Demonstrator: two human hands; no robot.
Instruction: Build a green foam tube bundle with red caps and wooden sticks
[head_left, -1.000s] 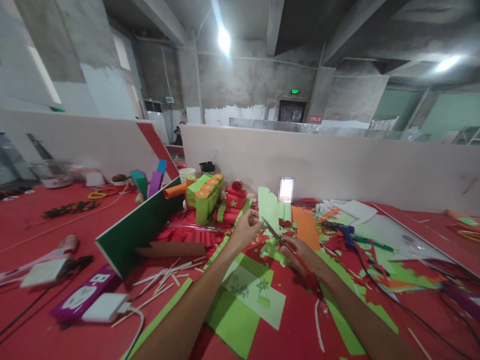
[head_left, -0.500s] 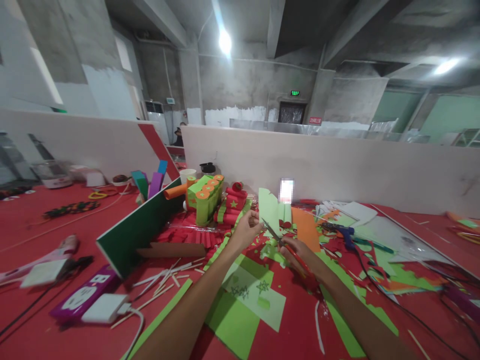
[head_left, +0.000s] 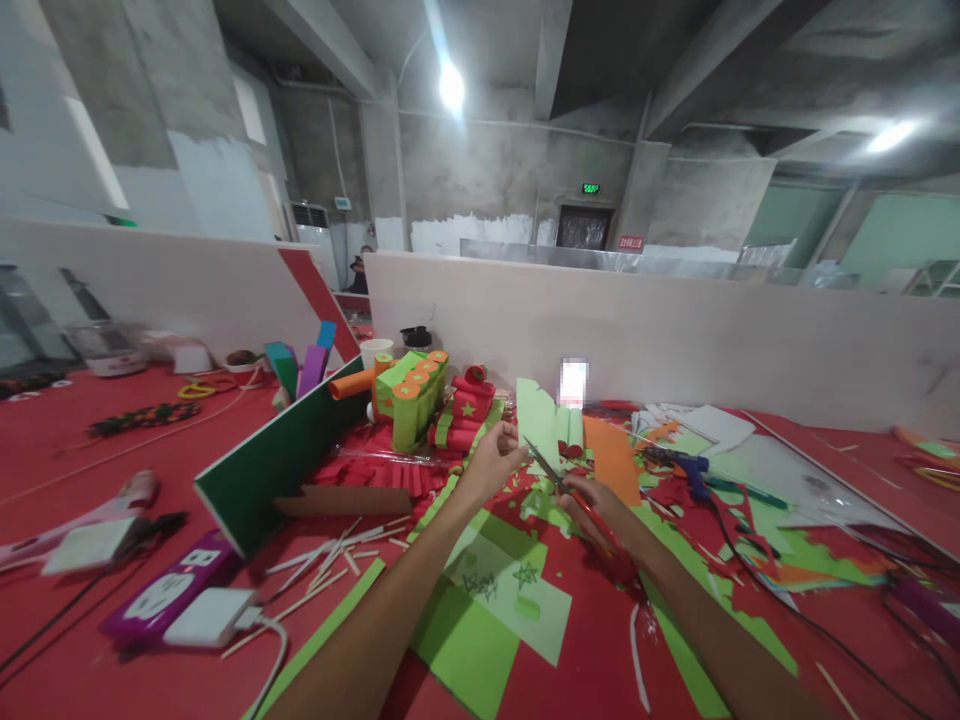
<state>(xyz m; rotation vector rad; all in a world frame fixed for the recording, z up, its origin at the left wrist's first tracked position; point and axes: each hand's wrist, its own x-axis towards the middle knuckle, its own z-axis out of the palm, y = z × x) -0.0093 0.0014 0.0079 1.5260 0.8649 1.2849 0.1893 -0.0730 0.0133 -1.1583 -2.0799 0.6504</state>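
My left hand is closed in a pinch, with a tiny pale green piece of paper at its fingertips, its shape too small to make out. Scissors with red handles are in my right hand, fingers wrapped round the handles. Their blades point up and left, their tips beside the pinched piece. Just behind stands a light green sheet with a notched top edge. Green scraps lie beneath the hands. Nearer me, a pale sheet with drawn stars rests on brighter green paper.
Behind my left hand stand a green and orange paper model and red rolls with stars. A dark green board leans at left, near a purple power bank. A blue glue gun and its cable lie at right among scraps.
Hardly anything differs. Both hands and the scissors stay in almost the same place, with only a very slight shift of the view.
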